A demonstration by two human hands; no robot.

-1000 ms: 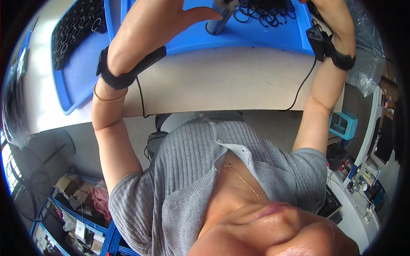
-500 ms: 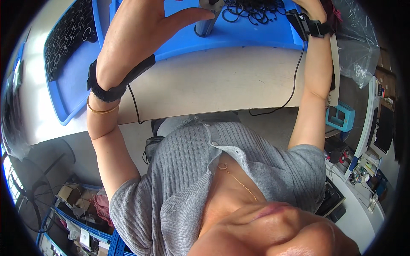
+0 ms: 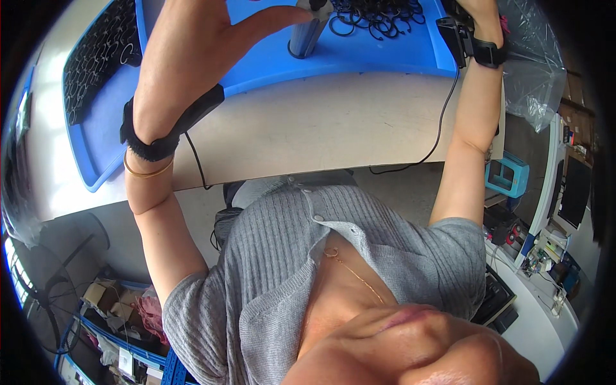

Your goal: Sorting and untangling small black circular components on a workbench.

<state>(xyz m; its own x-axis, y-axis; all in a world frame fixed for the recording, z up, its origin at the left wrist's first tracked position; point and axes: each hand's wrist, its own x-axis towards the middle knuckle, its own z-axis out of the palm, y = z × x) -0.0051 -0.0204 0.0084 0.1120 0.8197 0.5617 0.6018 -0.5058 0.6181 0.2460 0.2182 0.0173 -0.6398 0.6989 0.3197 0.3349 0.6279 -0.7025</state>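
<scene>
My left hand (image 3: 186,51) is above the left part of the blue tray (image 3: 359,64), with its thumb stretched out to the right. The thumb tip is close to the top of a grey, see-through cylinder (image 3: 307,37) standing in the tray; whether they touch I cannot tell. The upper edge of the picture cuts off the other fingers. Beyond the tray's right corner is my right hand (image 3: 481,13), its fingers also out of the picture. Black open rings (image 3: 378,18) lie heaped in the tray, right of the cylinder.
A second blue tray (image 3: 96,163) at the left holds many black rings (image 3: 102,61) in rows. Cables hang from both wrist devices over the pale table (image 3: 321,122). Clear plastic sheeting (image 3: 532,77) hangs at the right, above a light-blue stool (image 3: 507,176).
My left hand has shifted a little to the left, its thumb still stretched out. My right hand and forearm have moved slightly to the right.
</scene>
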